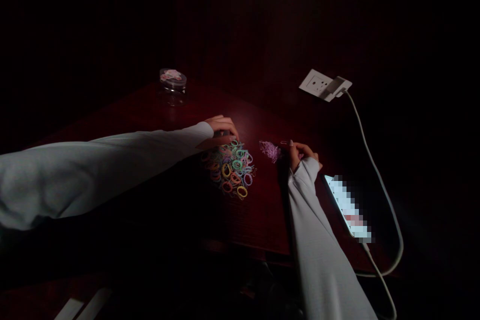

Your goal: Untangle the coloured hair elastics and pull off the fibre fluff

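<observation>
A pile of bright bands (235, 166) is lying on the table (262, 205), and the left hand (222, 125) is touching the back of the pile. Its fingers are hanging over the bands, but I can't tell if they are pinching one. The right hand (304, 152) is resting to the right of the pile. Its thumb and finger look to be pinching a thin loop (284, 142). A purple heap (270, 151) is sitting between that hand and the pile.

I'm guessing the step in hand is picking through small things. I think the next move is calling for a soft pinch, because the bands are lying on top of each other.

The table is looking dark red, and it is shining a little just behind the pile. A clear jar (172, 91) is standing behind the pile, to the left, with its lid (173, 77) on. A phone (343, 202) is glowing to the right of the pile. Behind the pile, to the right, a plug (339, 89) is sitting in a white socket (317, 84), and a pale cord (369, 157) is hanging from it. The room is hiding in the dark.
</observation>
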`<state>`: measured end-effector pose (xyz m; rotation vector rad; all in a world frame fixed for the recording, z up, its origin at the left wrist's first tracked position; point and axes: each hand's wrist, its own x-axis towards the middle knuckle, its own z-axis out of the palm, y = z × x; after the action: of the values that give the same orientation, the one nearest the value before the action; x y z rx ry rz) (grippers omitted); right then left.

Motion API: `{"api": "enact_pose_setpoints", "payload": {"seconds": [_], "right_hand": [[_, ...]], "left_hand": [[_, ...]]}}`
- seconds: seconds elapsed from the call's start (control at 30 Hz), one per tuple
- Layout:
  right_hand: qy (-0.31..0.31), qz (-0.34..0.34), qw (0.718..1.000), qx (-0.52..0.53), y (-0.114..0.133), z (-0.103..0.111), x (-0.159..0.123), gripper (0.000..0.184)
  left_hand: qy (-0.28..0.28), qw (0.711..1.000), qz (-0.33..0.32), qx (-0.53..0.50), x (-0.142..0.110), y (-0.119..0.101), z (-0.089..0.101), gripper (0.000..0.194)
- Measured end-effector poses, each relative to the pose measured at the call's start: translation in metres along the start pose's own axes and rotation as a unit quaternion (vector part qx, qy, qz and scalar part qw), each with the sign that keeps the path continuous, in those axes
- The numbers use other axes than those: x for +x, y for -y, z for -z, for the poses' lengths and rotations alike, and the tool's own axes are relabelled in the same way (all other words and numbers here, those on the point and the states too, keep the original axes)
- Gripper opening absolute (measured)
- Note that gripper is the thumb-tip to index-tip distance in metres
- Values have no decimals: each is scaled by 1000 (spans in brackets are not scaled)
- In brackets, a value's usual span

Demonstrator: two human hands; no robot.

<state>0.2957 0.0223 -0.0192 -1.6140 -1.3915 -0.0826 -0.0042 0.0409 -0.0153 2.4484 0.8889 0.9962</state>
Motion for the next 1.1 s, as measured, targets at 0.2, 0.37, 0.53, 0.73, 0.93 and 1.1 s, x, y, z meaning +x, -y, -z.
{"api": "enact_pose_setpoints", "payload": {"seconds": [0.2, 0.37, 0.53, 0.73, 0.93, 1.1], "right_hand": [[-3, 19, 999, -30, 3, -2, -5, 45], [-9, 23, 999, -27, 0, -1, -5, 49], [13, 15, 999, -37, -6, 5, -2, 38], [-26, -32, 998, -45, -32, 19, 11, 45], [-55, -89, 993, 48, -55, 25, 24, 70], [-4, -26, 997, -69, -31, 14, 12, 53]], "left_hand": [[15, 1000, -6, 15, 1, 2, 0, 35], [28, 999, -1, 29, 0, 4, -1, 35], [28, 999, 1, 34, 0, 2, -2, 36], [36, 999, 1, 33, -1, 1, -1, 35], [35, 999, 5, 41, -4, -2, 0, 34], [43, 998, 7, 47, -4, -7, 1, 38]]}}
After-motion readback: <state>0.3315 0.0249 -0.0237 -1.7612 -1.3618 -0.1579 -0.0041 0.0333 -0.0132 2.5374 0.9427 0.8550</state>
